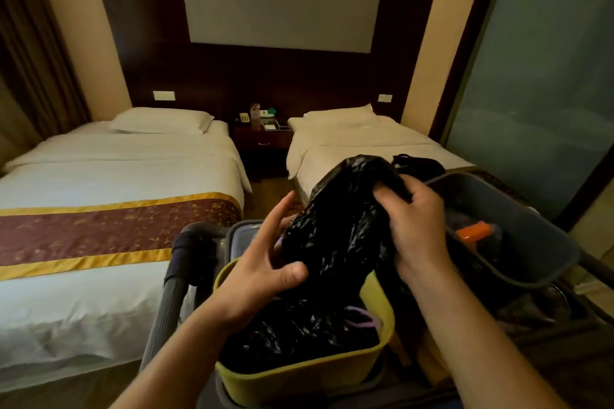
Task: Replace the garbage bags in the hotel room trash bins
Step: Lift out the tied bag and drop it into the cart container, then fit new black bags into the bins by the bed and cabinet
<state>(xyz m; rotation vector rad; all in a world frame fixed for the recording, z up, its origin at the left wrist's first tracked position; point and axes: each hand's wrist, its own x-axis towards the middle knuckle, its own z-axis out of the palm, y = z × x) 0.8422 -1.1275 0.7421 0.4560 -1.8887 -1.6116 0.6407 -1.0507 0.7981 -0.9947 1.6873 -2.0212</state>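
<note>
A crumpled black garbage bag [335, 226] is lifted above a yellow bin [299, 375] low in the middle of the view. More black bag plastic and a purple strip fill the bin. My right hand [415, 226] grips the bag's upper right part with fingers closed on the plastic. My left hand [265, 262] touches the bag's lower left side, thumb pressed on it and fingers spread apart.
A grey bin [531, 236] with an orange item inside stands to the right on the cart [186, 276]. Two made beds [116, 176] [349, 143] flank a dark nightstand [262, 136]. Another black bag [418, 163] lies on the right bed. A frosted glass panel rises at right.
</note>
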